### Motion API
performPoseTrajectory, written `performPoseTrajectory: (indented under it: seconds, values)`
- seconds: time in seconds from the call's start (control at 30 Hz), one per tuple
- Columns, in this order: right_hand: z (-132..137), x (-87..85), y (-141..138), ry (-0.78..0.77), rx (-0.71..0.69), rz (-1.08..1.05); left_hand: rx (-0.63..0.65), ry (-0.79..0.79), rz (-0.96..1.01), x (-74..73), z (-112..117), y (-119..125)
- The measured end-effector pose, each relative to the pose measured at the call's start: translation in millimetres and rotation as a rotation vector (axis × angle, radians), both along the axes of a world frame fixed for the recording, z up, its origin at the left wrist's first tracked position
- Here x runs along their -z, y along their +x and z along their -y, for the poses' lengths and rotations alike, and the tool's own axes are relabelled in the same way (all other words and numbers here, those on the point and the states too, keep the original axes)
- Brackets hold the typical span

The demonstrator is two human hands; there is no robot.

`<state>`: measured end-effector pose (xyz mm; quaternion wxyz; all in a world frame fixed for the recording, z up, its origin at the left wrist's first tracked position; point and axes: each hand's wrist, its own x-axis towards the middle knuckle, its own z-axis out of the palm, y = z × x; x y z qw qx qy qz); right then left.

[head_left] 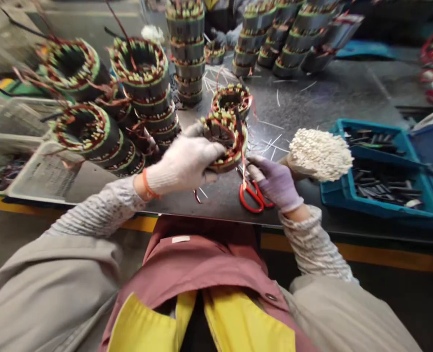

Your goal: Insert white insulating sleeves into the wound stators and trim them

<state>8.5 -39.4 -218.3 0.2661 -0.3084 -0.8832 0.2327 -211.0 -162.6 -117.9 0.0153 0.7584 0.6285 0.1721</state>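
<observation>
My left hand [187, 161], in a white glove with an orange band at the wrist, grips a ring-shaped motor stator [226, 139] with copper windings and pale green insulation. The stator is held tilted above the table. Red and black leads [242, 161] hang from its right side. My right hand [273, 181], in a purple glove, is just right of the stator with its fingers curled together; what they pinch is hidden. Below those fingertips are red-handled scissors [252, 198], partly covered by the hand. Another stator [234, 98] stands right behind the held one.
Stacked stators [143, 73] crowd the left, with another stack [187, 49] and more at the back. A bundle of white sticks or ties [321, 154] lies at right, beside blue bins [385, 208] of black tubes. White strips [271, 144] litter the table. A white crate [43, 171] is left.
</observation>
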Motion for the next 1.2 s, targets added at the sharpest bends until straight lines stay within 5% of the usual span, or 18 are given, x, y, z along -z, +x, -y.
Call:
performPoseTrajectory:
  seconds: [0.13,0.27,0.4,0.53,0.6,0.7,0.83,0.93,1.03,1.2]
  values:
    - [54.0,18.5,30.9,0.157,0.064,0.037,0.159,-0.198,-0.155,69.9,6.7,25.8]
    - [69.8,46.1,9.5,-0.208,0.038,-0.14,0.142,-0.235,-0.092,113.6,9.3,32.0]
    - [40.3,57.5,-11.7,-0.72,0.358,-0.573,0.086,-0.171,0.174,125.1,28.4,-3.2]
    - [23.0,44.2,-7.8,-1.127,0.43,-0.7,0.22,-0.319,0.211,103.0,38.7,-31.0]
    - [27.6,33.0,9.0,-0.967,0.485,-0.701,0.258,-0.392,0.051,83.9,35.5,-25.3]
    - [37.9,18.6,45.2,-0.39,0.672,-0.606,0.135,-0.362,-0.166,65.4,24.4,-2.1]
    - [30.3,4.1,84.6,0.336,0.779,-0.209,0.141,-0.422,-0.26,74.1,3.5,18.9]
    - [11.9,-2.2,95.0,0.473,0.705,-0.035,0.115,-0.44,-0.192,87.4,-4.3,17.9]
    - [-2.0,-2.1,95.7,0.532,0.687,-0.085,0.064,-0.371,-0.151,94.4,0.5,16.3]
    - [-6.4,-2.4,96.5,0.408,0.643,-0.059,0.084,-0.307,-0.163,95.6,16.7,20.3]
